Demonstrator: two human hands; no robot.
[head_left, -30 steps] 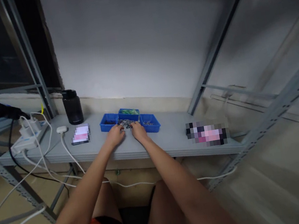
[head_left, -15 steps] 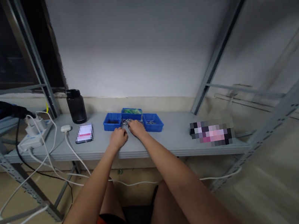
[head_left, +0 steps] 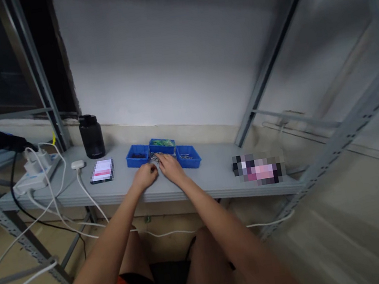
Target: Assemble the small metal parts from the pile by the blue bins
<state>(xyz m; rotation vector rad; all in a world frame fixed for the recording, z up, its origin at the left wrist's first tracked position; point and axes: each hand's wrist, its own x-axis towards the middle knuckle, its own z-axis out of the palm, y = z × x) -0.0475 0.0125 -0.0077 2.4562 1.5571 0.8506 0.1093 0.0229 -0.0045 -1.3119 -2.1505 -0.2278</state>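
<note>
My left hand (head_left: 145,176) rests low over the shelf's front part, its fingers curled closed; whether a small piece sits between them is hidden. Close beside it on the right, my right hand (head_left: 170,165) reaches forward with fingers stretched over a loose pile of small shiny metal pieces (head_left: 153,157). Around the pile stand three blue trays: a left tray (head_left: 133,162) with dark small parts, a back tray (head_left: 153,148) with green packaging, and a right tray (head_left: 193,163) with a few thin metal pieces.
On the left are a black bottle (head_left: 92,137), a phone (head_left: 102,170), a white charger (head_left: 78,165) and a power strip (head_left: 39,180) with trailing cables. A blurred-out pink and black object (head_left: 258,169) lies on the right. Metal uprights frame the grey shelf (head_left: 213,176).
The view has shifted slightly, so everything sits a little further left. My right hand's fingers have stretched out over the metal pile, and my left hand has drawn back a little from it.
</note>
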